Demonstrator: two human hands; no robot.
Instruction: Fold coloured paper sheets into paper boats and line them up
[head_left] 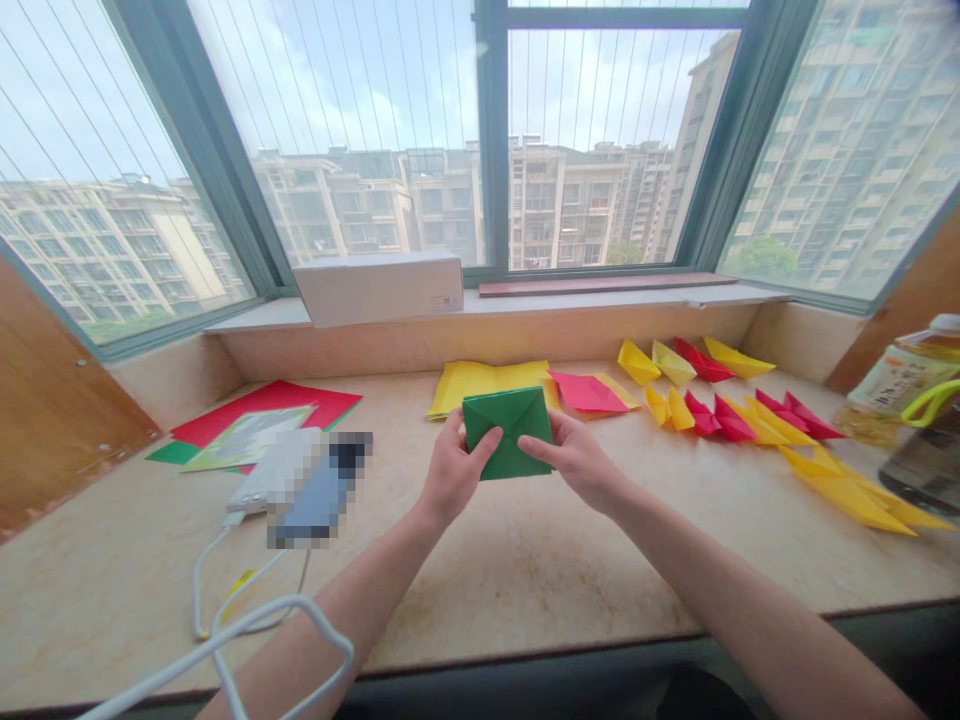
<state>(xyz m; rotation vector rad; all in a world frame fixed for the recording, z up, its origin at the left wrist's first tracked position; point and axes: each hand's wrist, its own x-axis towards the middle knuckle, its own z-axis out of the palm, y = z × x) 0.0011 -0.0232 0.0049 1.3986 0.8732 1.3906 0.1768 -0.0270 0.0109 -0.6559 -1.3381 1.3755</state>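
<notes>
A square of green origami paper (508, 432), folded with creases meeting at its centre, sits just below the middle of the frame, held up above the desk (525, 580). The left hand (452, 468) and right hand (574, 458) both grip it from either side, thumbs pressing on top. The remaining fingers are tucked behind the paper, so their exact hold is hidden.

Directly behind the hands lie loose yellow paper sheets (487, 385) and, just right of them, a pink sheet (587, 392) overlapping another yellow one. Toward the right, folded red and yellow paper boats (697, 360) stand in rough rows, the nearest yellow ones (847, 495) larger and reaching toward the frame's right edge. Two bottles are cut off there: a pale-labelled one holding golden liquid (892, 395) and a darker one (926, 475).

At left, a pixelated blur hides a flat object (319, 490) resting on a white device (262, 470) – neither can be made out fully. Beside them lie red and green paper sheets (262, 415). A white cable (225, 640) loops across the left forearm (330, 625).

Along the top, a white box (379, 288) rests on the windowsill (615, 298), below windows (607, 140) showing apartment blocks (570, 200).
</notes>
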